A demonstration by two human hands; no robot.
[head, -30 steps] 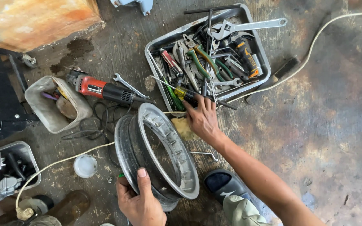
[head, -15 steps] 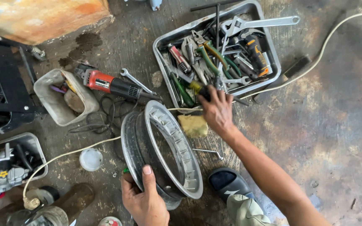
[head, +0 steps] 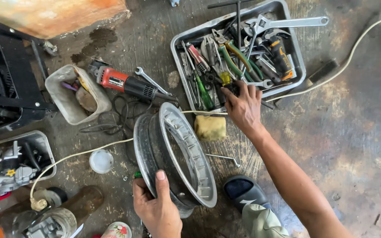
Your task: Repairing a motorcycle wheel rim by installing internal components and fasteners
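I have my left hand [head: 155,209] clamped on the near edge of a bare metal wheel rim [head: 175,154], thumb lying over its outer lip and fingers curled underneath, so the rim stands tilted on its edge on the stained concrete floor [head: 353,132] just in front of me. My right hand [head: 243,108] reaches out over the near rim of the grey metal tool tray [head: 297,57], fingers spread and bent down among the tools; the fingertips touch the handles there, but I cannot tell whether they have closed on any one of them. The tray is packed with green-handled pliers [head: 237,55], a red-handled screwdriver [head: 198,56] and a large adjustable wrench [head: 287,22] lying across its far corner. Between the rim and the tray lies a yellow sponge [head: 210,128], close to my right wrist. Left of the tray, a red angle grinder [head: 126,83] lies on the floor with a small spanner [head: 148,79] just beside it and its black cord looped below. A white cable [head: 349,61] runs from the right across the floor, past the tray. A grimy plastic tub [head: 67,94] sits further left, and a dark sandal [head: 243,191] is at the bottom, near the rim.
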